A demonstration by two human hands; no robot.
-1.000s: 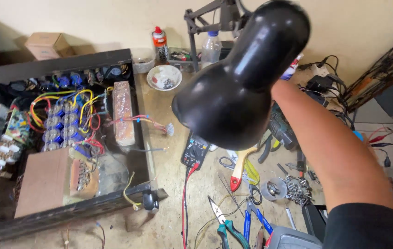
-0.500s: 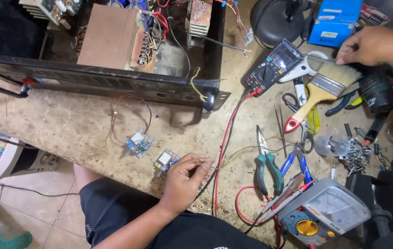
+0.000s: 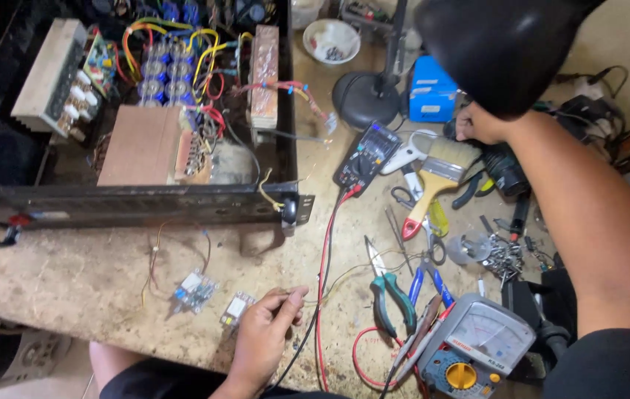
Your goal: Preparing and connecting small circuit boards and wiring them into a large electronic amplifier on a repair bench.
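Observation:
My left hand [image 3: 267, 334] rests at the table's front edge, fingertips pinched on a thin wire [image 3: 344, 279] that trails off to the right. A small circuit board [image 3: 236, 309] lies just left of the fingers and another [image 3: 195, 290] a little farther left. My right hand [image 3: 477, 122] reaches out at the far right, under a black lamp shade [image 3: 507, 44] that hides part of it. It sits between a blue box [image 3: 431, 92] and a paint brush [image 3: 440, 166]. Its fingers are hidden.
An open black amplifier chassis [image 3: 137, 205] with wiring fills the upper left. A digital multimeter [image 3: 366, 155] with red and black leads, green-handled pliers [image 3: 392, 295], an analog meter [image 3: 481, 343], scissors and loose tools crowd the right. A white bowl [image 3: 332, 37] stands at the back.
The view has swung up and right, and the lamp shade is back in view. My right hand sits lower, by the brush. My left hand stays by the small boards.

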